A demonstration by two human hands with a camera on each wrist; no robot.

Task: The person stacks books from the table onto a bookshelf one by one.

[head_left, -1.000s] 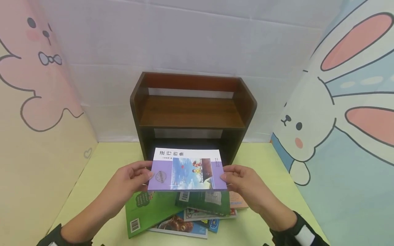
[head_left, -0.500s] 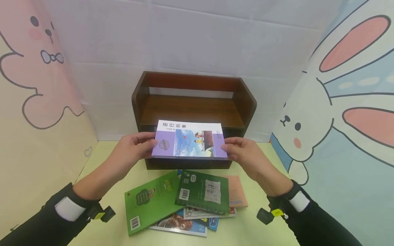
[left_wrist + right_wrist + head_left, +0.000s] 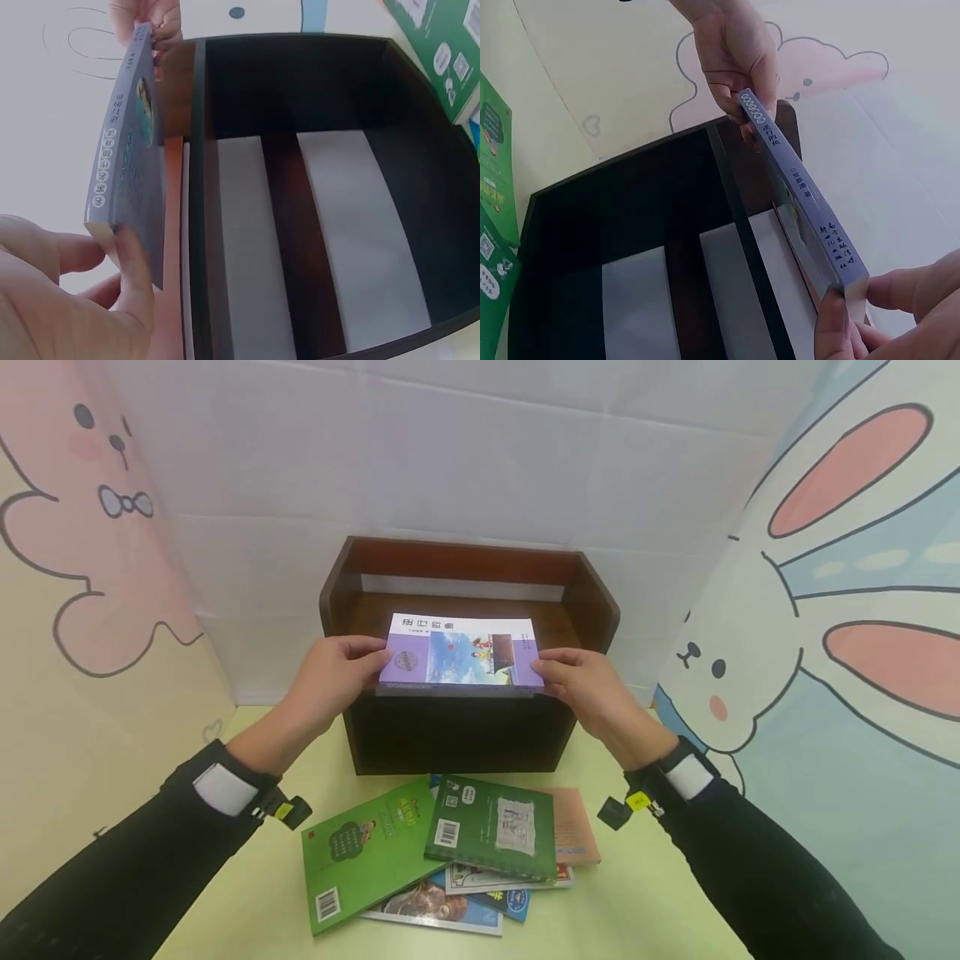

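A purple-and-white paperback book (image 3: 480, 664) with a sky picture on its cover is held cover up at the front of the brown bookshelf's (image 3: 457, 560) upper tier. My left hand (image 3: 337, 672) pinches its left end, thumb on the cover. At the opposite end my right hand (image 3: 592, 693) grips it the same way. In the left wrist view, the book's spine (image 3: 116, 142) shows printed characters, and the shelf's dark lower compartment (image 3: 300, 90) lies beside it. The right wrist view shows the spine (image 3: 802, 187) running between both hands.
On the yellow table before the shelf lies a loose pile: a light green book (image 3: 367, 860), a dark green book (image 3: 480, 827), an orange book (image 3: 576, 835) and several partly covered ones, including a blue photo-covered book (image 3: 442, 906). Cartoon-printed walls (image 3: 862, 760) flank the table.
Both hands have carried the purple-and-white book up and away from me, from above the pile to the upper tier. The pile is now uncovered and has stayed in place.
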